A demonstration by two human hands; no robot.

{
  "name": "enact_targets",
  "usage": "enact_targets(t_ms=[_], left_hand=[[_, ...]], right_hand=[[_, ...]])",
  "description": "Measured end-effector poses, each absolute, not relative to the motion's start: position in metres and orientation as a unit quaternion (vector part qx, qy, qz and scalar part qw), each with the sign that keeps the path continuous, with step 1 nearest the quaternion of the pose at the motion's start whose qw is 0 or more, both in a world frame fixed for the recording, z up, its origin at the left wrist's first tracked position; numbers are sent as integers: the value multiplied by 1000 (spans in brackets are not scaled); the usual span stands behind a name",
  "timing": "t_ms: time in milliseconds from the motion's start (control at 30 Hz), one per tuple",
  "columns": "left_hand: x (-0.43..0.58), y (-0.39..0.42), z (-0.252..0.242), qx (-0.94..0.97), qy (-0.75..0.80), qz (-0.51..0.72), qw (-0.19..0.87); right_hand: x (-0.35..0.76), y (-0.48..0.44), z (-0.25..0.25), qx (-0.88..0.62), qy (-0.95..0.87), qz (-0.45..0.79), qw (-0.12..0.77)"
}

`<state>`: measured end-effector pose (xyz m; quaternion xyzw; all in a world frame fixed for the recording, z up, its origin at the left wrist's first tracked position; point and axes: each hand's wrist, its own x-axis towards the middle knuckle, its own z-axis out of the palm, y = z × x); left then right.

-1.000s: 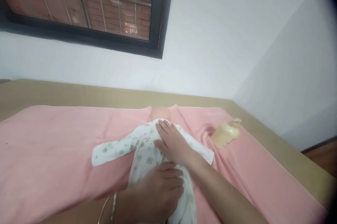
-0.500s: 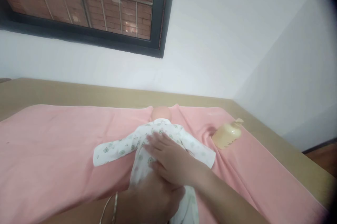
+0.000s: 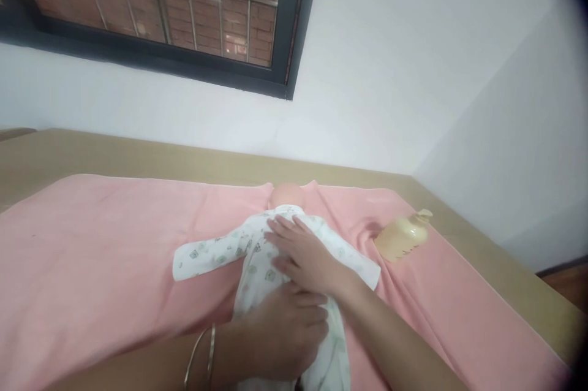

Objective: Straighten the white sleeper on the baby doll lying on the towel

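Pink blanket (image 3: 105, 244) at far left, spread over the tan counter (image 3: 505, 274), presumably as padding. Next, a thin bangle (image 3: 212, 354) around the left wrist. Farther along, the near-left white sleeve (image 3: 209, 256) of the clothes, stretched out sideways on the blanket, apart from the 2 hands. Then the left hand (image 3: 294, 333), low over the clothes (image 3: 260, 287): fingers curled, knuckles up; whether pinching cloth or only resting on it, cannot tell. Perhaps a steadying hold. Mid-view, the doll (image 3: 288, 196), laid on the blanket, bald head toward the wall (image 3: 367, 72), probably face down. Over the upper body, the right hand (image 3: 305, 250): fingers nearly straight, slightly parted, thumb apart, on or just above the cloth, a little blurred, with nothing visible in grasp. Flat shape likely for light, broad contact. Beyond the right forearm, the far-right sleeve (image 3: 353, 256), also spread outward. Lastly, a yellowish bottle (image 3: 402, 239) near the blanket's right edge, well apart from the fingers, perhaps kept within reach.
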<state>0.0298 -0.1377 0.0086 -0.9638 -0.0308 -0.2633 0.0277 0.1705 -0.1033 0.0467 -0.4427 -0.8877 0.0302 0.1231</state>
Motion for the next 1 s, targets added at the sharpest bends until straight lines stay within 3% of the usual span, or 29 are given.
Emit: enact_targets(t_ms=[200,333,433,567,733,867,1000], left_hand=[[29,-137,9,-957,-21,-289,-21],[17,-128,3,-929,-23,-359,-84],[9,-105,13,-903,-169,-377,-115],[7,-60,27,-827,-428,-357,-77],[13,-42,28,-816,-529,-226,-48],[25,-55,35,-851,-491,-181,38],[30,-47,41,-832,-518,-189,-63]], right_hand=[[172,-95,33,-619,-769,7,159],[164,-123,52,-561,-816,32,139],[170,-119,61,-529,-822,95,190],[179,-91,47,-647,-719,83,240],[187,-69,36,-709,-674,119,168],[192,-55,45,-714,-660,200,118],[180,-56,51,-732,-658,148,97]])
